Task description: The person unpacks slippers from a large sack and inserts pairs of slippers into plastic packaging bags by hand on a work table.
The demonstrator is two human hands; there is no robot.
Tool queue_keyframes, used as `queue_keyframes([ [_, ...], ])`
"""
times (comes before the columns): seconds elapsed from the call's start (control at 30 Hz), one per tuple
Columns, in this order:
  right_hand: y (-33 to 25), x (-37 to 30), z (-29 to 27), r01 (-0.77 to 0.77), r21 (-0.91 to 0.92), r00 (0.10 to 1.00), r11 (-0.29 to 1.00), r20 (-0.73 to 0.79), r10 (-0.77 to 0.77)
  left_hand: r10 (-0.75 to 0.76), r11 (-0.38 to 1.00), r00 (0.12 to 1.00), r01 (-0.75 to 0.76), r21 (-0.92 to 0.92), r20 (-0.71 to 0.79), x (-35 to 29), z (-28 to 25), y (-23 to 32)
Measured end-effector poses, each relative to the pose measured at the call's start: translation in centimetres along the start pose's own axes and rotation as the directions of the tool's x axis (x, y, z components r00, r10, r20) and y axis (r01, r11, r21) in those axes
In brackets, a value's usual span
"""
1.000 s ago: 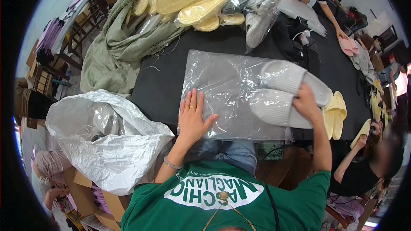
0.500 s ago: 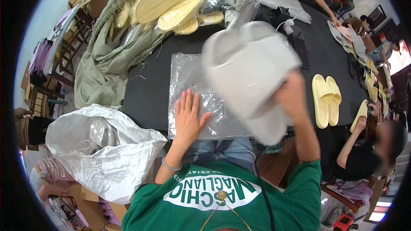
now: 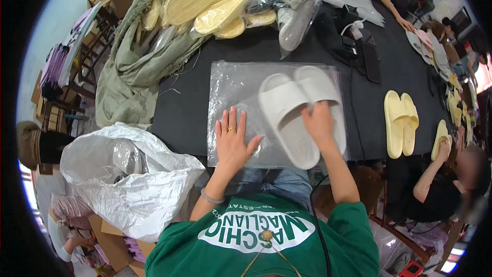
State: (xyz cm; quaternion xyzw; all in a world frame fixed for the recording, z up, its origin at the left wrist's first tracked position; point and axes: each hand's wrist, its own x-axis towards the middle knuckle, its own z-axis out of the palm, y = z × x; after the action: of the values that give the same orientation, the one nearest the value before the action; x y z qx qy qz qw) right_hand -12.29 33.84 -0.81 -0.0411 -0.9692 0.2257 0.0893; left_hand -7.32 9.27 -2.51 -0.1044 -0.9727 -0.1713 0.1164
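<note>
A pair of light grey slide slippers (image 3: 281, 101) rests side by side, soles down, on the right half of a clear plastic bag (image 3: 233, 83). My right hand (image 3: 320, 127) grips the pair, its fingers reaching in under the straps where the two slippers meet; those fingertips are hidden. On the left part of the bag my left hand (image 3: 234, 141) lies flat, fingers stretched and a little spread, with nothing in it. The bag lies flat on the black table (image 3: 179, 107), close to its near edge.
Bagged yellow slippers (image 3: 228, 7) and a green cloth sack (image 3: 128, 87) cover the far left. A bagged grey pair (image 3: 296, 23) lies beyond my bag. Yellow slippers (image 3: 397, 123) stand at right, near a co-worker's hand (image 3: 445, 150). A white sack (image 3: 159, 190) hangs at left.
The grey slippers have come down from above the bag, where they were tilted with their soles showing, and now rest on it. My left hand stays flat on the bag.
</note>
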Motion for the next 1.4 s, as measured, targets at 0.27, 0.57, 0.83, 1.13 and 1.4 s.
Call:
queue_keyframes([
  [0.27, 2.0, 0.5, 0.4, -0.033, -0.053, 0.980, 0.998, -0.196, 0.022, 0.022, 0.998, 0.999, -0.020, -0.059, 0.032, 2.9, -2.2, -1.2],
  [0.57, 2.0, 0.4, 0.2, -0.029, -0.039, 0.983, 0.999, -0.180, 0.021, -0.452, 0.882, 0.887, 0.428, -0.198, -0.098, 16.8, -1.7, -6.9],
  [0.83, 2.3, 0.5, 0.2, -0.048, -0.043, 0.988, 0.998, -0.146, 0.042, -0.518, 0.830, 0.836, 0.440, -0.342, -0.182, 17.6, 2.4, -9.6],
  [1.13, 2.1, 0.4, 0.4, -0.043, -0.030, 0.986, 0.999, -0.165, 0.038, -0.260, 0.960, 0.908, 0.279, 0.010, -0.329, 17.2, 4.2, -9.7],
  [1.4, -2.6, 0.6, -2.2, 0.009, 0.027, 0.995, 1.000, -0.101, -0.006, -0.266, 0.927, 0.942, 0.192, -0.322, -0.206, 16.0, 2.6, -10.9],
])
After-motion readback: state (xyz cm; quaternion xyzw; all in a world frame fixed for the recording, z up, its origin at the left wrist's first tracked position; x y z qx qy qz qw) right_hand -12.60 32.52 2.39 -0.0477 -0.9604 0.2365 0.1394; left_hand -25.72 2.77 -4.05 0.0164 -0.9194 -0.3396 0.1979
